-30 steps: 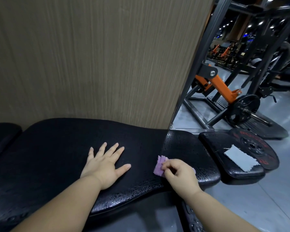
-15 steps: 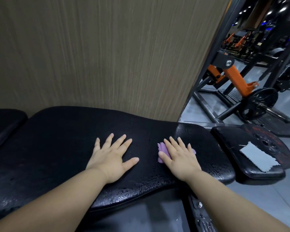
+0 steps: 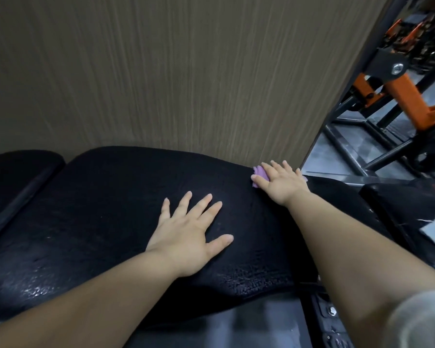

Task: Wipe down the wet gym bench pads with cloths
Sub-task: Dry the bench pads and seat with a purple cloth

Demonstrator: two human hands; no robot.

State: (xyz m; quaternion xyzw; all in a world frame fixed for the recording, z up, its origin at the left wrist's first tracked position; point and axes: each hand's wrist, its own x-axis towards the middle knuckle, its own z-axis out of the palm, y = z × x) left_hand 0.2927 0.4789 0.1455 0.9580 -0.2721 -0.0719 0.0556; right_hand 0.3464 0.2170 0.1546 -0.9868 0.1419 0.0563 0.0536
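Right hand (image 3: pixel 281 183) flat, fingers straight, presses the cloth (image 3: pixel 259 173) at one o'clock on the pad (image 3: pixel 98 209); left hand (image 3: pixel 189 237) splayed wide. Unpinched, that cloth could slip off behind.

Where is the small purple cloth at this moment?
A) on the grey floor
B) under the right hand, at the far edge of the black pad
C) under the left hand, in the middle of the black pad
B: the small purple cloth peeks out from under the flat right hand at the far edge of the wet black bench pad; the left hand presses bare pad.
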